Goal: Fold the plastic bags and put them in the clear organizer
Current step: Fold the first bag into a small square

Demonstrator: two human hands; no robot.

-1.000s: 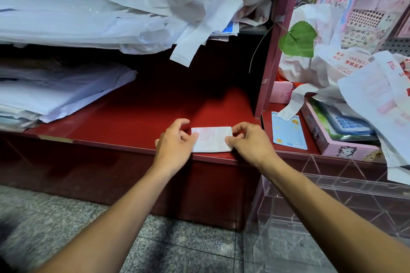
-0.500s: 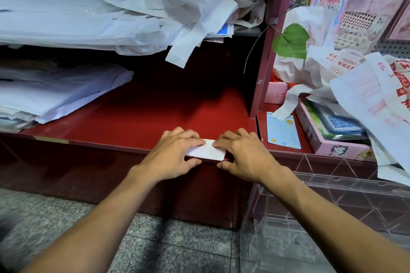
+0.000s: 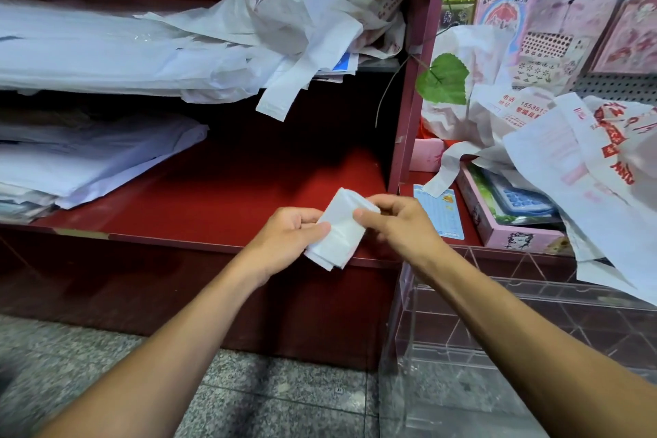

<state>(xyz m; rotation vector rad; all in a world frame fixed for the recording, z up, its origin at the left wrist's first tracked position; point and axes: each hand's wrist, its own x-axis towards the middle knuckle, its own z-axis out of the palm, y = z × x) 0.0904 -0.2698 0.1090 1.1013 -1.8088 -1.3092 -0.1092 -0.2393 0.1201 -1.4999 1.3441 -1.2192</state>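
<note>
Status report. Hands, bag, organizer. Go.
Left hand and right hand both grip the folded bag, lifted off the red shelf. Clear organizer low right, bag not in yet. Nothing visible in the way.

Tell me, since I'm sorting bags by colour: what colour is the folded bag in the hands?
White, seen in the head view: the folded bag.

A dark red shelf (image 3: 220, 195) stands on a speckled grey stone floor (image 3: 270, 398). At its right end lies a small blue card (image 3: 448, 220), just beside a pink box (image 3: 512, 236) that holds a blue calculator (image 3: 522, 201). A green leaf (image 3: 444, 80) hangs by the red upright post (image 3: 412, 89). Pink sticker sheets (image 3: 554, 25) hang on a pegboard (image 3: 604, 82) behind.
</note>
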